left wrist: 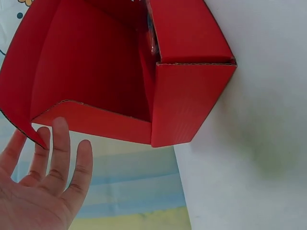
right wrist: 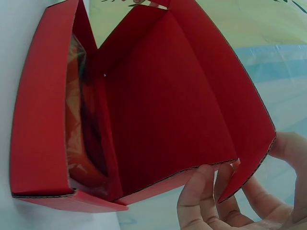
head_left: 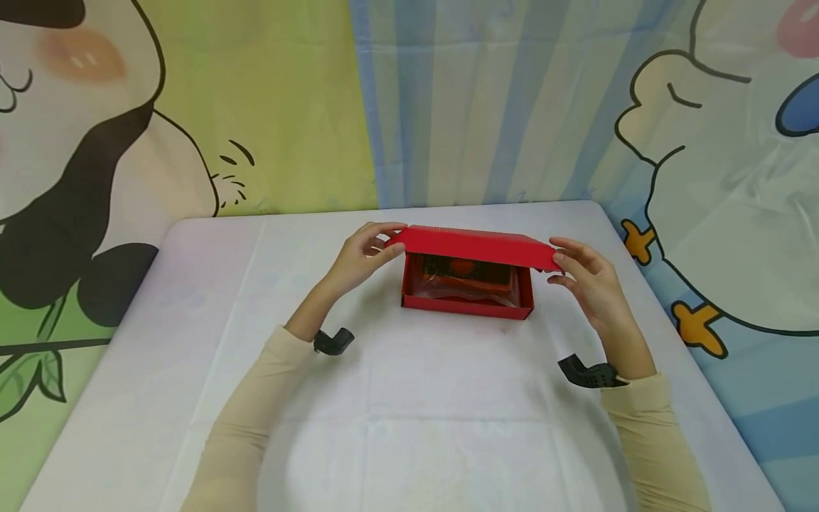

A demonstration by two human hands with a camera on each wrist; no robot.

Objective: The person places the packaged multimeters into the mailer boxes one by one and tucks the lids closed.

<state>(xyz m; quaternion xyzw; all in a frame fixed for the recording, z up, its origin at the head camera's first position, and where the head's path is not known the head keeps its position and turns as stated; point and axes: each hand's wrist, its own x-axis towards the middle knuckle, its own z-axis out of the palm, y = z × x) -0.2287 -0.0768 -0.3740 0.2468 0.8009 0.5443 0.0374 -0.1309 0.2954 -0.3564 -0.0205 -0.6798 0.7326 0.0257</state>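
Observation:
A red cardboard box [head_left: 467, 307] stands on the white table with its hinged lid [head_left: 473, 245] partly raised. Inside lies a dark and orange item in clear plastic wrap [head_left: 470, 274]; its kind cannot be made out. At the lid's left corner, my left hand [head_left: 362, 254] holds the edge between thumb and fingers. In the left wrist view, the fingers [left wrist: 60, 153] lie along the lid's side flap. The opposite corner is pinched by my right hand [head_left: 589, 277]. Its fingers [right wrist: 196, 191] touch the right side flap in the right wrist view, with the thumb at the front flap.
The white-covered table [head_left: 409, 441] spreads out in front of the box. Behind it hangs a cartoon-printed backdrop [head_left: 288, 107], meeting the table's back edge. Black straps with mounts [head_left: 333, 343] are on both wrists.

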